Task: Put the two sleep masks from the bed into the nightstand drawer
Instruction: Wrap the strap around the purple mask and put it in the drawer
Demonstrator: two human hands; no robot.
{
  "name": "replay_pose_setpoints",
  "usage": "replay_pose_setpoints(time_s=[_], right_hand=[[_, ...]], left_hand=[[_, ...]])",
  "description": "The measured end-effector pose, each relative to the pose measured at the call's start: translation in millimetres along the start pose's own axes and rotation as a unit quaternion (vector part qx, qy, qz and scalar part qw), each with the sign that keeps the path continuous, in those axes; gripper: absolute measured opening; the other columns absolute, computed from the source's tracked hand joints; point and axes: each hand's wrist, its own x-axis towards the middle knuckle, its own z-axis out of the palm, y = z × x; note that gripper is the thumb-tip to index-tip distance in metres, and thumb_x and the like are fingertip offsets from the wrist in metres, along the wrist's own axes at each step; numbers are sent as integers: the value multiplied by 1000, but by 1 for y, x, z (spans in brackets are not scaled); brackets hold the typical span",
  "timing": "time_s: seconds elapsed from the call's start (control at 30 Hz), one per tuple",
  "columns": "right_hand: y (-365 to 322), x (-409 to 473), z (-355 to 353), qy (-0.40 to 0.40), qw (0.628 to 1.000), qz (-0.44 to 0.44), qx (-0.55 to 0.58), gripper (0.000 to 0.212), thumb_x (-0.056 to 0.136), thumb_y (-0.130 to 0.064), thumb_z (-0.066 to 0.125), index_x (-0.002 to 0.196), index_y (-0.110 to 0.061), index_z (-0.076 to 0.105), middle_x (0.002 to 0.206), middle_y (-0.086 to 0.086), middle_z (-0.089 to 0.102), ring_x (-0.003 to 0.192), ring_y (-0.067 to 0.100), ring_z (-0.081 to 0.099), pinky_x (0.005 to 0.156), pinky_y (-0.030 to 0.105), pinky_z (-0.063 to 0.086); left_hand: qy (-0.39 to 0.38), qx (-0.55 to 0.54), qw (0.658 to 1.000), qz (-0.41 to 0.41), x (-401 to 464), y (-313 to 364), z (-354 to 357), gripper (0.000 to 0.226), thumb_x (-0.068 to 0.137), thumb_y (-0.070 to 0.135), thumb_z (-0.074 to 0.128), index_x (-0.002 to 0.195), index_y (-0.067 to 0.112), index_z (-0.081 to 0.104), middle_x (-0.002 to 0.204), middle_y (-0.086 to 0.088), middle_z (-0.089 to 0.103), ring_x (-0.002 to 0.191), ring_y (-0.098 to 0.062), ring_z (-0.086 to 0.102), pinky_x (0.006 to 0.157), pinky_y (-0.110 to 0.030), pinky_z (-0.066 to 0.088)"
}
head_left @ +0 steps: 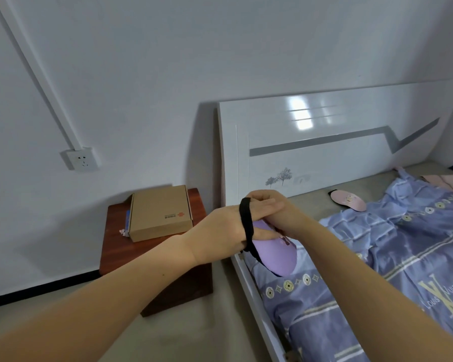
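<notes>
A purple sleep mask [275, 253] hangs over the bed's left edge, held between both hands. Its black strap [247, 223] loops around the fingers of my left hand [228, 231]. My right hand [285, 218] grips the mask's top from the other side, touching the left fingers. A pink sleep mask [348, 201] lies flat on the bare mattress near the headboard, apart from both hands. The red-brown nightstand [120, 246] stands left of the bed; no open drawer shows from this angle.
A cardboard box [160, 212] sits on the nightstand top. A blue patterned quilt [377, 270] covers most of the bed. The white headboard [324, 142] rises behind. A wall socket [80, 158] is at left. Grey floor lies between me and the nightstand.
</notes>
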Motion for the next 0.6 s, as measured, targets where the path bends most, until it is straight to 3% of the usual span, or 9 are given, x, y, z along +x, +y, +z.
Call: replay_pose_setpoints(time_s=[0.07, 0.13, 0.23, 0.3, 0.37, 0.43, 0.5, 0.53, 0.6], right_hand=[[7, -1, -3, 94, 995, 39, 16, 23, 90, -10, 47, 76, 0, 62, 69, 9, 62, 67, 21, 55, 64, 33, 45], [12, -6, -7, 128, 987, 81, 58, 26, 93, -18, 50, 75, -10, 67, 62, -1, 63, 59, 16, 54, 54, 24, 44], [18, -16, -15, 14, 984, 124, 128, 24, 95, -12, 47, 94, -9, 70, 73, 1, 66, 63, 11, 59, 56, 20, 50], [17, -19, -23, -53, 972, 138, 180, 29, 93, -5, 43, 100, -9, 70, 80, 2, 68, 71, 13, 61, 65, 24, 53], [15, -17, -28, -98, 952, 151, 248, 29, 89, -10, 44, 105, -10, 69, 86, 2, 70, 78, 16, 64, 70, 29, 56], [15, -9, -24, -119, 940, 172, 271, 28, 91, -21, 48, 108, -11, 67, 91, 4, 70, 80, 18, 66, 72, 33, 58], [21, 3, -11, -111, 957, 185, 197, 22, 94, -26, 50, 101, -15, 68, 85, 3, 69, 73, 16, 64, 68, 30, 55], [25, 10, -2, -97, 965, 189, 154, 19, 94, -24, 51, 94, -16, 68, 79, 3, 67, 68, 15, 61, 65, 28, 51], [37, 23, 17, -53, 970, 197, 129, 18, 93, -18, 53, 82, -15, 67, 70, 4, 62, 58, 13, 56, 57, 24, 45]], left_hand=[[29, -31, 997, -59, -5, -4, -3, 42, 78, -6, 57, 112, 15, 69, 127, -14, 62, 118, -31, 58, 93, -43, 54], [49, -31, 992, -111, -8, -11, -2, 42, 78, -4, 65, 115, 15, 66, 125, -12, 64, 120, -31, 57, 99, -44, 48], [74, -48, 985, -151, -18, -20, 6, 50, 81, -4, 60, 125, 19, 58, 137, -9, 53, 129, -21, 45, 107, -40, 40], [76, -55, 985, -148, -22, -25, 15, 68, 79, -8, 62, 131, 34, 50, 145, 3, 40, 134, -9, 31, 111, -25, 31], [83, -82, 974, -192, -23, -27, 22, 88, 82, -3, 64, 132, 59, 27, 145, 19, 27, 136, 6, 19, 109, -7, 17], [88, -126, 953, -260, -27, -29, 24, 87, 86, 12, 65, 133, 64, 12, 145, 21, 21, 133, 18, 10, 104, 3, 11], [84, -162, 937, -299, -38, -31, 26, 62, 88, 31, 60, 139, 46, 28, 148, 16, 19, 133, 21, 4, 105, 3, 7], [72, -157, 937, -303, -45, -33, 29, 48, 90, 31, 54, 137, 34, 42, 150, 10, 21, 138, 13, 6, 111, -4, 6], [47, -141, 936, -320, -63, -33, 35, 36, 89, 10, 44, 116, 19, 66, 152, -7, 28, 144, -14, 14, 117, -25, 10]])
